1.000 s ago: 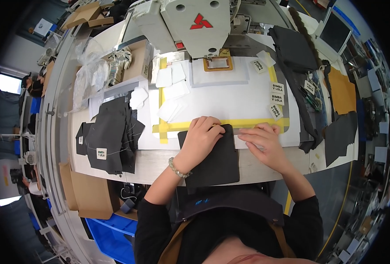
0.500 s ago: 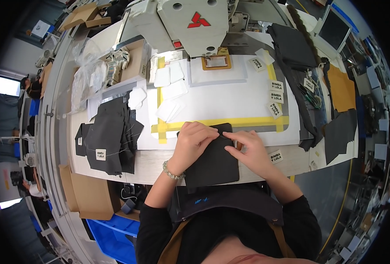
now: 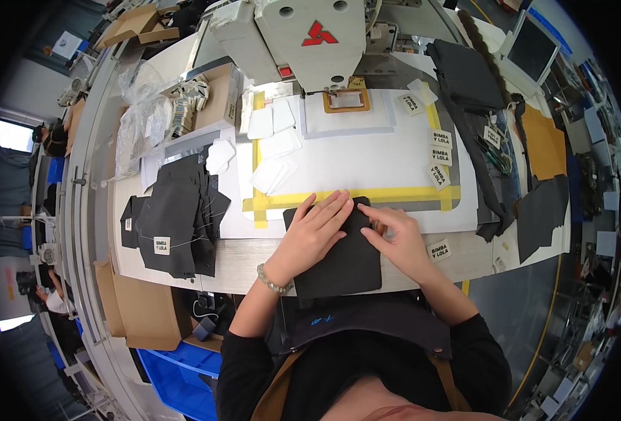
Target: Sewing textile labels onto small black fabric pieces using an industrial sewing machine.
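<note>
My left hand (image 3: pixel 314 231) lies with its fingers stretched out on a dark rectangular fabric piece (image 3: pixel 342 270) at the table's front edge. My right hand (image 3: pixel 391 235) is at that piece's upper right, index and thumb apart, other fingers curled round something small and brownish, mostly hidden. A pale label (image 3: pixel 438 250) lies just right of it. Above my hands are a taped white work sheet (image 3: pixel 356 161), stacked white patches (image 3: pixel 273 123) and several labels (image 3: pixel 442 138). The sewing machine's head (image 3: pixel 310 49) stands over a small tan frame (image 3: pixel 345 107).
A dark fabric pile (image 3: pixel 170 217) lies left, below a cardboard tray (image 3: pixel 223 91) and plastic bags (image 3: pixel 131 140). Dark strips (image 3: pixel 464 77), a tan piece (image 3: pixel 545 140) and a screen (image 3: pixel 531 49) are right. A blue bin (image 3: pixel 177 379) sits below. Co-workers (image 3: pixel 54 298) are at far left.
My left fingers have straightened out over the dark piece. My right hand has moved left onto its edge, uncovering the label beside it.
</note>
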A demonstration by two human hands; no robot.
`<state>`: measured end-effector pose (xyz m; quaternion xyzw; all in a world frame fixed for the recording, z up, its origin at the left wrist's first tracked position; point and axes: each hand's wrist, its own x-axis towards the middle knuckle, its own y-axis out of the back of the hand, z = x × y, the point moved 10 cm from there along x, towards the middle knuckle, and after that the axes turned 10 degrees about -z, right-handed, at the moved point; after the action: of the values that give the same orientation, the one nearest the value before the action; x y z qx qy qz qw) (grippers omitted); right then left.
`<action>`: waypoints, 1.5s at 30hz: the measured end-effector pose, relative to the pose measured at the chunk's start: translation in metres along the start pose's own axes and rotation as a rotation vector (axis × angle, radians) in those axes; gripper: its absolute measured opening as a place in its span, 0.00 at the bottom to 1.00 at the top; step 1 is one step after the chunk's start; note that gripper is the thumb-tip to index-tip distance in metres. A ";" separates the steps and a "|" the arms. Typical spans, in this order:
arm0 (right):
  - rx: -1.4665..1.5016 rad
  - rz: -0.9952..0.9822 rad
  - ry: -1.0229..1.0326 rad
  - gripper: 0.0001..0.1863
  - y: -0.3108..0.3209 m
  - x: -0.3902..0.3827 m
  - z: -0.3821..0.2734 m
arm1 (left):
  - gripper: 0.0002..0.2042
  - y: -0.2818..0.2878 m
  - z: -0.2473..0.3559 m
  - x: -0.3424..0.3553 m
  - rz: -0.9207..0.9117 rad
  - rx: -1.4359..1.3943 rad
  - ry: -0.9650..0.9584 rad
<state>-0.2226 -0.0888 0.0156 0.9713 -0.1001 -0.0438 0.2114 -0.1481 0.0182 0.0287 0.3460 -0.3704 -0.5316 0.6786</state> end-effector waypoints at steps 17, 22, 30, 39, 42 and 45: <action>0.145 0.031 -0.029 0.25 -0.002 -0.008 0.008 | 0.13 0.020 -0.002 0.026 0.085 -0.054 -0.070; 0.171 0.224 0.053 0.22 0.009 -0.017 -0.001 | 0.10 0.034 0.008 0.027 0.076 -0.030 -0.141; -0.547 0.187 0.950 0.17 0.004 -0.084 -0.080 | 0.06 0.067 0.016 -0.004 -0.151 -0.582 -0.233; -0.377 -0.166 0.861 0.22 -0.019 -0.066 -0.087 | 0.07 0.114 0.073 0.020 0.084 -0.284 -0.470; -0.436 -0.129 0.855 0.22 -0.002 -0.054 -0.080 | 0.10 0.122 0.087 0.041 0.175 -0.156 -0.547; -0.542 0.050 0.720 0.25 0.031 -0.041 -0.066 | 0.16 0.142 0.089 0.041 0.551 0.068 -0.504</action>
<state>-0.2595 -0.0814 0.0898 0.8315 -0.0283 0.2774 0.4804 -0.1532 -0.0012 0.1998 0.1140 -0.6225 -0.3851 0.6717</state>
